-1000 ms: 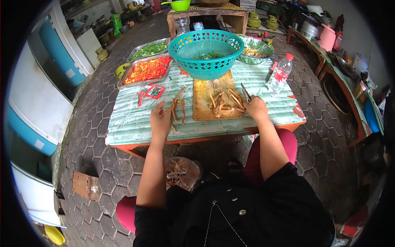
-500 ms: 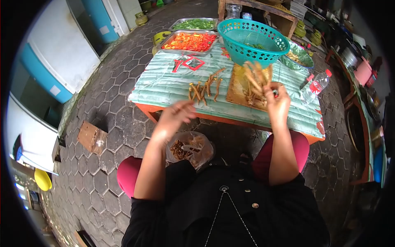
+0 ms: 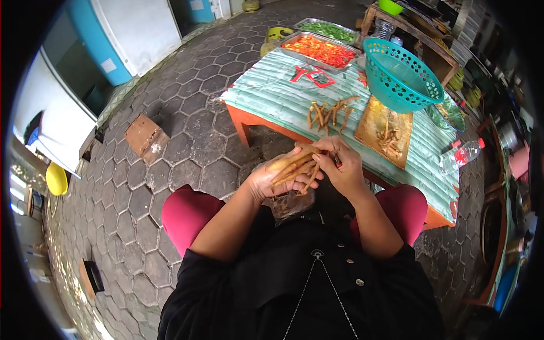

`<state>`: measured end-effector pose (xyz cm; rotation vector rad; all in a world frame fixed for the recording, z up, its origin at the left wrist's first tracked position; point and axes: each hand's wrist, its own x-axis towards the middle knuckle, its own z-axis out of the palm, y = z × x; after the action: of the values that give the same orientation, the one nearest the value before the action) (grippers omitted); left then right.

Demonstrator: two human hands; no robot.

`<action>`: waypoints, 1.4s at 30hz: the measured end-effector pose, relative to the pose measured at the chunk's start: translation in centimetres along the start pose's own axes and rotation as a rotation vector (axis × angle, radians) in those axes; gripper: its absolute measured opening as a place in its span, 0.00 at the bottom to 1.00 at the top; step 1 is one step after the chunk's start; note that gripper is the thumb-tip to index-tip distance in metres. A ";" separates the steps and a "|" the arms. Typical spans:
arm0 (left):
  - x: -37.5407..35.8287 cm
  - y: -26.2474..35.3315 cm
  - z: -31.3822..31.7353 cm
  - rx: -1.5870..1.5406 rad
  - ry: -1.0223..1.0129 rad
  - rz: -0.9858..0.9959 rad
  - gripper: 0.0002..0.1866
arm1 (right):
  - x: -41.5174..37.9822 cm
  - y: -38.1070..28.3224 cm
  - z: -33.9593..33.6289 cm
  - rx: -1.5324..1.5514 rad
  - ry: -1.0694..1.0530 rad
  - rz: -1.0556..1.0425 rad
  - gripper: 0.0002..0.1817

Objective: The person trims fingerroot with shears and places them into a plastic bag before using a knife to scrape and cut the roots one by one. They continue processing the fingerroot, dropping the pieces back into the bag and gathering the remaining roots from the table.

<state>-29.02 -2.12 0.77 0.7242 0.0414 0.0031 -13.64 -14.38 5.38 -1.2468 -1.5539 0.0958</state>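
My left hand [image 3: 283, 177] is wrapped under a bunch of finger-like brown roots [image 3: 294, 165], above my lap near the table's front edge. The fingers of my right hand [image 3: 343, 167] pinch at the same bunch from the right. A small red bit shows in my right palm; what it belongs to is hidden. More brown roots [image 3: 327, 116] lie in a loose pile on the table. To the right of them, a wooden cutting board [image 3: 371, 122] carries pale root pieces [image 3: 390, 139]. Below my hands, a clear plastic bag [image 3: 292, 205] is partly covered.
The table [image 3: 260, 85] has a green-striped cover. On it stand a teal colander [image 3: 399, 76], trays of cut red chillies [image 3: 320, 51] and chopped greens [image 3: 328, 31], and a bowl [image 3: 447, 116]. A plastic bottle [image 3: 466, 153] is at the right edge.
My right hand has brought the bunch of roots from over the cutting board to my lap. My left hand has moved right and now holds it too. The view has shifted left.
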 end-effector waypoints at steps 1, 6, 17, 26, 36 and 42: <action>-0.7 0.0 0.9 0.150 0.017 0.101 0.30 | 0.1 0.1 0.3 0.005 -0.008 -0.004 0.10; -3.0 0.9 1.8 0.209 0.163 0.158 0.26 | 1.0 -0.4 1.4 0.022 -0.081 -0.125 0.12; -4.9 0.9 1.5 1.050 0.633 0.445 0.20 | 1.5 -1.6 3.8 -0.018 -0.111 0.115 0.24; -5.0 0.9 3.0 1.545 0.799 0.504 0.22 | 1.5 -0.1 6.5 -0.141 -0.089 0.104 0.22; -4.6 2.3 -0.4 0.667 0.496 0.532 0.08 | 1.4 1.5 6.6 -0.215 -0.055 0.068 0.17; -3.8 2.9 -0.2 0.611 0.648 0.639 0.08 | 1.8 1.4 5.9 0.208 -0.134 0.448 0.22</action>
<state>-32.81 0.11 2.72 1.2972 0.4431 0.8695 -16.95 -9.45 3.31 -1.4212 -1.3112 0.6252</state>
